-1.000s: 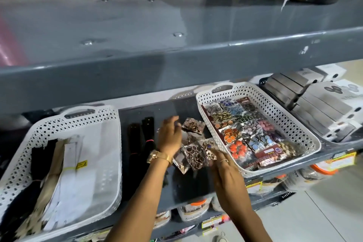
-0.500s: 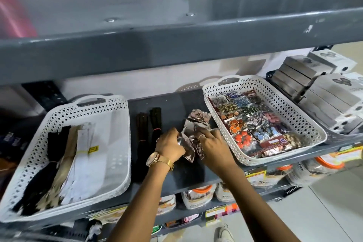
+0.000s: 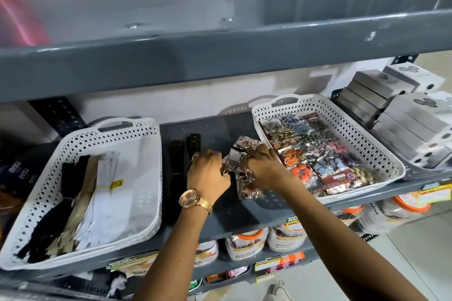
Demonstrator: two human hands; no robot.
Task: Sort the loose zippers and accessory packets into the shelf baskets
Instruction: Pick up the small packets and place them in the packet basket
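Head view of a grey metal shelf (image 3: 220,212) with two white perforated baskets. The left hand (image 3: 208,176), wearing a gold wristwatch (image 3: 193,199), and the right hand (image 3: 265,166) meet over the bare strip of shelf between the baskets; both are curled closed around a bunch of shiny accessory packets (image 3: 244,178), which they grip together just above the shelf. Directly left of the left hand, two dark zippers (image 3: 182,151) lie loose on the shelf, pointing toward the back wall. Farther left, the left basket (image 3: 151,154) contains black, beige and white zippers laid side by side along its left half. Immediately right of the right hand, the right basket (image 3: 381,151) holds packets of coloured buttons and similar trimmings in rows, nearly covering its floor. Beyond that basket, well right of the hands, grey and white boxes (image 3: 403,124) are stacked. Jars (image 3: 244,244) with orange lids stand on the shelf below the hands.
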